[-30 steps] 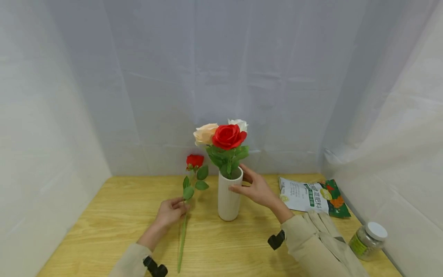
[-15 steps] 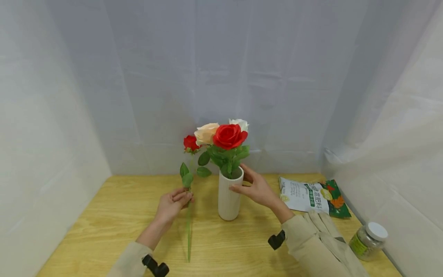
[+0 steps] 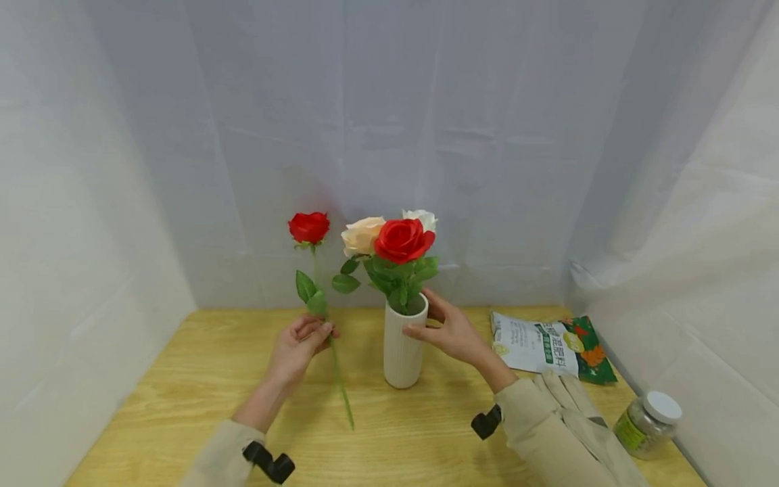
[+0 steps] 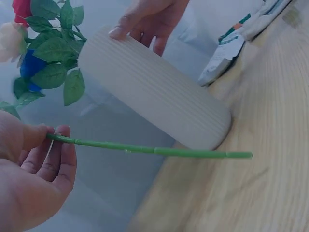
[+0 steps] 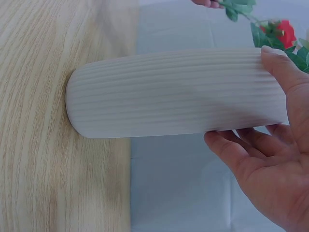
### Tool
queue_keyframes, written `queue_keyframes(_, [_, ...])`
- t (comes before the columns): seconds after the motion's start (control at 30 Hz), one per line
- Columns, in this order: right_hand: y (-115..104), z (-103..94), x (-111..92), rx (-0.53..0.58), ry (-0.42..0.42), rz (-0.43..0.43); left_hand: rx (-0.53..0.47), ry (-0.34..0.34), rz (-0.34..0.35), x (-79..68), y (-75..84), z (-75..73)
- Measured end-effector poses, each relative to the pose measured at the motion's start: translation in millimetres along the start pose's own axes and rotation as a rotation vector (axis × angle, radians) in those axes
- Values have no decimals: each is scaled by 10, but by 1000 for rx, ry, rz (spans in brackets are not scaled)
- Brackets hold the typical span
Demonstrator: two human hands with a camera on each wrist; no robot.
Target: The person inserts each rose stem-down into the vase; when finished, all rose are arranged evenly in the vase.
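Note:
My left hand (image 3: pixel 296 348) pinches the green stem (image 4: pixel 159 151) of a single red rose (image 3: pixel 309 228), left of the vase. The bloom points up, and the stem slants down to the right, its lower end above the tabletop in the left wrist view. A white ribbed vase (image 3: pixel 402 355) stands upright on the table. Near its rim, my right hand (image 3: pixel 455 336) grips it from the right, thumb in front and fingers behind. In the vase are a red rose (image 3: pixel 404 240), a peach rose (image 3: pixel 362 236) and a white rose (image 3: pixel 420 219); a blue bloom (image 4: pixel 32 68) shows in the left wrist view.
A white and green printed bag (image 3: pixel 548 343) lies at the right of the wooden table (image 3: pixel 201 379). Nearer the front right stands a clear jar (image 3: pixel 646 426) with a white lid. Pale sheeting (image 3: pixel 389 122) hangs behind and at both sides.
My left hand has raised the rose off the table and tilted it, bloom up and left, stem end swinging right. The right hand and vase have stayed in place.

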State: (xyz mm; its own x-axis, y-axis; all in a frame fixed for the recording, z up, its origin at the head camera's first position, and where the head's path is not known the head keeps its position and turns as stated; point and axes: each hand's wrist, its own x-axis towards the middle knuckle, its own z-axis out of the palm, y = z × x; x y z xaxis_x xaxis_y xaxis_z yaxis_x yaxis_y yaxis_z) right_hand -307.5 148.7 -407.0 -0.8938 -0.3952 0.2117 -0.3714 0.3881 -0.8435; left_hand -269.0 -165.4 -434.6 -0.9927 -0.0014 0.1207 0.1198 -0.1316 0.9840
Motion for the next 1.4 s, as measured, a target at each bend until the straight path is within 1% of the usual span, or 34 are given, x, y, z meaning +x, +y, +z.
queue_keyframes(0.13, [-17, -2, -3, 8, 2, -11, -53, 18, 49, 16, 110, -23])
queue_keyframes(0.37, [-30, -5, -7, 18, 0, -21, -151, 57, 114, 39, 315, -58])
queue_keyframes(0.57, [-29, 0, -13, 9, 2, -19, -226, 88, 147, 54, 506, -35])
queue_keyframes(0.9, [-19, -1, 4, 11, 0, -22, -367, 129, 238, 95, 756, 16])
queue_keyframes(1.1, [-13, 0, 3, 5, 2, -18, -443, 169, 259, 103, 877, 64])
queue_keyframes(1.4, [-12, 5, -1, -8, 8, -15, -485, 203, 288, 131, 1040, 133])
